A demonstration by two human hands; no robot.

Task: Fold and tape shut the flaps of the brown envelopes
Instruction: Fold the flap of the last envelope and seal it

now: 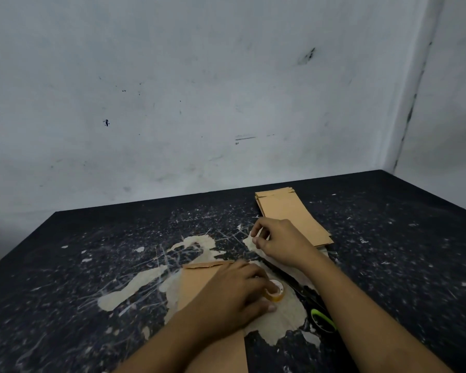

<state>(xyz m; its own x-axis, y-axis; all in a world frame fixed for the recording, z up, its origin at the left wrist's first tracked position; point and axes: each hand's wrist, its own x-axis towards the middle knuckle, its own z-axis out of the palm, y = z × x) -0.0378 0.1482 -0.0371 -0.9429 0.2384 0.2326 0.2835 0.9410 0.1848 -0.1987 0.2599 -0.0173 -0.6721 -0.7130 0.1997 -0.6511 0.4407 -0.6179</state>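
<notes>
Two hands: both low in frame, right of centre
Left hand (pixel 236 289): grips tape roll (pixel 275 291), resting on brown envelope (pixel 197 286)
Right hand (pixel 276 242): fingers pinched, contents unclear
Envelope stack (pixel 291 211): centre right, on dark surface (pixel 92 265)
Scissors (pixel 322 317): lower right

Left hand (pixel 236 289) covers the near right part of the brown envelope (pixel 197 281); that envelope's lower end runs off the bottom edge, partly behind the forearms. Roll of tape (pixel 275 291), just right of the envelope, half hidden under the left fingers; grip itself hard to read. Scissors (pixel 316 310), right of the tape: blades largely behind the right forearm, only a green handle loop clear. Right hand (pixel 276 242), beyond the tape, pinches something pale, too small to identify. Envelope stack (pixel 291 211): near corner hidden by that hand; count unreadable.
</notes>
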